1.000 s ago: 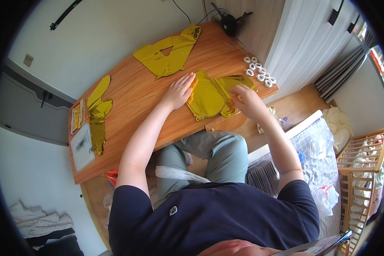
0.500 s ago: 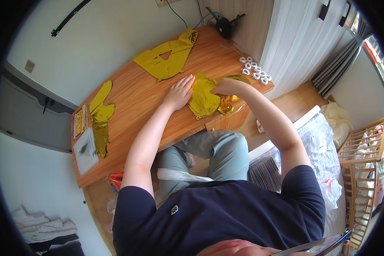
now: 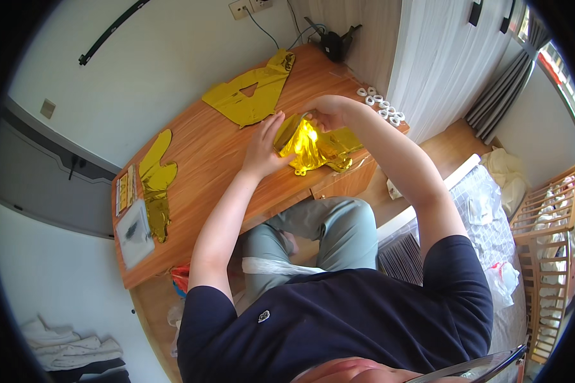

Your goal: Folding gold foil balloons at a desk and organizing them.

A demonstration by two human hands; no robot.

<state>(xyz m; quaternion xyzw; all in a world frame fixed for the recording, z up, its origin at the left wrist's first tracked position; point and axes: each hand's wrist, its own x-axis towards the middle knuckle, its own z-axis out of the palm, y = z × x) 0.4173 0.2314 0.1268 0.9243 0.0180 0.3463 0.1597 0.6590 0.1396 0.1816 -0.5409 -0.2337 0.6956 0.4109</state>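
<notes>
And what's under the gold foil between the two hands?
The brown table shows beside the gold foil; whatever lies directly beneath it is covered and cannot be seen.

The crumpled gold foil sheet (image 3: 308,150) gleams a brighter yellow than the flat, triangular-holed gold foil shape (image 3: 243,110). Darker grain streaks the orange-brown wooden desk (image 3: 204,156); the small round rings (image 3: 383,105) are white.

Gold foil shapes (image 3: 227,105): three, on the table (image 3: 214,169)
White rings (image 3: 370,101): about nine, overlapping, near the table's right corner
Left hand (image 3: 262,152), right hand (image 3: 329,113): one each
Clear packet (image 3: 135,235): one, at the table's left edge
Router (image 3: 332,46): one
Cupboard handles (image 3: 475,14): two
Curtain (image 3: 508,89): one
Crib (image 3: 543,235): one
</notes>
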